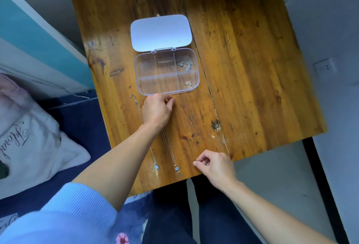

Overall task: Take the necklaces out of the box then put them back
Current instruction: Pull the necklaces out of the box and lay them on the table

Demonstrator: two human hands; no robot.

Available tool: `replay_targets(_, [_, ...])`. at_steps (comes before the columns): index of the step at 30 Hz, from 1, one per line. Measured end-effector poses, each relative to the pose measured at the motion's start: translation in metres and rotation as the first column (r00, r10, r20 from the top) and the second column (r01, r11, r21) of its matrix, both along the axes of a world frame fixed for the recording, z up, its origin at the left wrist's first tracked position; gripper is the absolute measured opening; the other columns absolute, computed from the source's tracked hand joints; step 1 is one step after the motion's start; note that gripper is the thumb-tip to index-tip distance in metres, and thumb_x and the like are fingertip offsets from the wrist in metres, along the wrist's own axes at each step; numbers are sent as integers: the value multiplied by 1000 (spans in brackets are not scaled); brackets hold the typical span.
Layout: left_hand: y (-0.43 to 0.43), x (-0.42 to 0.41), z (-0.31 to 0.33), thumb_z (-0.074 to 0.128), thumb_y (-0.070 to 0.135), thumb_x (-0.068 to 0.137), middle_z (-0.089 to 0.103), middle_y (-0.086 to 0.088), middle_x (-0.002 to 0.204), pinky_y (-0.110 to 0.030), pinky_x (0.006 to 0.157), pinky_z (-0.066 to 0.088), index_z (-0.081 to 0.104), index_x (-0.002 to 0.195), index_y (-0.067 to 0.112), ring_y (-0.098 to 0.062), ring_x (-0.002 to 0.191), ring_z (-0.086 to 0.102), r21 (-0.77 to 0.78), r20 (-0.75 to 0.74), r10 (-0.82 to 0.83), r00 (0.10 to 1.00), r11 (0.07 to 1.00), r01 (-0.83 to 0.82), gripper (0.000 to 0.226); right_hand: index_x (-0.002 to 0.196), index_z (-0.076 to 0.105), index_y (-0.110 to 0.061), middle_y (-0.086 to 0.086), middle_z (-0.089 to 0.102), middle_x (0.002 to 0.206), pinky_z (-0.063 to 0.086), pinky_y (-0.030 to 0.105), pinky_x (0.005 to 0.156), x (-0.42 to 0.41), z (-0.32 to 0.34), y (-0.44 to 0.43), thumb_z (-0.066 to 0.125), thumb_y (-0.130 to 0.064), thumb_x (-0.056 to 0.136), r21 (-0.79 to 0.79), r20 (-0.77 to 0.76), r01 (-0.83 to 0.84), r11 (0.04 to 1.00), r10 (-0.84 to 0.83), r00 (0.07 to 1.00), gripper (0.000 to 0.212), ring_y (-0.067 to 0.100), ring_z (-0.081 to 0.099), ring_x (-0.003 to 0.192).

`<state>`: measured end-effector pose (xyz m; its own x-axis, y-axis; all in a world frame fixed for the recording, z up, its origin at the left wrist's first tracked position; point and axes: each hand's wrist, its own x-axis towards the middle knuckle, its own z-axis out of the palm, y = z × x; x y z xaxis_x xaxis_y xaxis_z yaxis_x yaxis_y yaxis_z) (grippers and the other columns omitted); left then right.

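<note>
1. Your left hand [157, 111] is curled, fingertips pinching the clasp end of the gold necklace [185, 131]. Your right hand [214, 164] pinches its pendant end. The chain is strung out between them, low over the table [242, 69].
2. Just left of your right hand lie two pendants: the inner silver necklace [176, 168] and, beside it, the outer silver necklace [156, 166]. Both chains run up towards your left wrist, and the inner one passes under it.
3. Right beyond your left knuckles is the front wall of the box [139, 86], which is open. Its lid [161, 32] lies flat behind it.
4. Past your left hand and to the right, the two end compartments hold an upper bunched chain [186, 64] and a lower bunched chain [188, 85]. The other compartments look empty, so I'd judge you're mid-unpacking.
5. Watch that left wrist. Slide it sideways and it could drag the inner silver chain across the gold one and tangle them.
6. Your right hand is close to the table's near edge. Let go carelessly and the pendant could slip over and pull the chain after it.
7. Don't pull the chain tight, because a fine chain may snap or jump from your pinch.
</note>
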<state>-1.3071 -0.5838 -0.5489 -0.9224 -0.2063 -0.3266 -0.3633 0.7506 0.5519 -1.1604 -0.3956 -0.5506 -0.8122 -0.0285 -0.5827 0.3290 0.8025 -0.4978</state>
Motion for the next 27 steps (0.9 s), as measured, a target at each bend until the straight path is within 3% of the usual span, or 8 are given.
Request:
replay_targets(8, [13, 3, -8, 70, 34, 82, 74, -6, 85, -35, 75, 52, 76, 91, 20, -28, 83, 65, 79, -2, 247, 969, 966, -246, 17, 71, 61, -25, -10, 57, 52, 41, 26, 48, 6, -10, 1, 68, -47, 84, 8, -135, -100, 995, 100, 986, 26, 9, 53, 51])
replay_targets(16, [-4, 11, 8, 76, 26, 79, 61, 4, 66, -33, 70, 51, 69, 94, 15, -21, 68, 59, 195, -29, 351, 936, 920, -339, 20, 80, 70, -25, -14, 61, 57, 47, 26, 52, -45, 13, 16, 72, -41, 82, -86, -191, 26, 996, -42, 981, 16, 4, 57, 56])
replay_targets(19, [-16, 13, 21, 74, 25, 80, 66, -3, 83, -36, 68, 52, 69, 92, 15, -23, 74, 62, 100, -179, 233, 956, 971, -218, 17, 82, 73, -20, -10, 65, 62, 50, 30, 56, -104, 33, 9, 72, -33, 83, -127, -296, 46, 991, -83, 951, 13, 11, 60, 58])
replay_targets(22, [-39, 4, 28, 72, 23, 80, 60, -8, 104, -34, 66, 49, 69, 103, 15, -24, 90, 58, -142, -313, 22, 949, 987, -69, 24, 82, 73, -21, -7, 67, 67, 52, 32, 63, -165, 51, -11, 71, -28, 82, -119, -417, -19, 993, -33, 908, 7, 17, 63, 64])
replay_targets(25, [-61, -8, 24, 69, 22, 83, 62, -12, 114, -40, 84, 44, 71, 108, 14, -30, 110, 52, -350, -247, -199, 949, 931, 104, 26, 91, 74, -21, -1, 75, 86, 52, 33, 71, -215, 57, -38, 64, -24, 85, -6, -396, -214, 977, 194, 898, 12, 23, 67, 82])
replay_targets(27, [-68, -13, 21, 67, 24, 86, 67, -10, 105, -42, 88, 41, 74, 103, 13, -31, 109, 52, -394, -206, -260, 943, 904, 163, 21, 95, 74, -21, 3, 74, 97, 50, 31, 73, -238, 52, -56, 61, -19, 85, 139, -286, -387, 912, 411, 866, 16, 27, 66, 91])
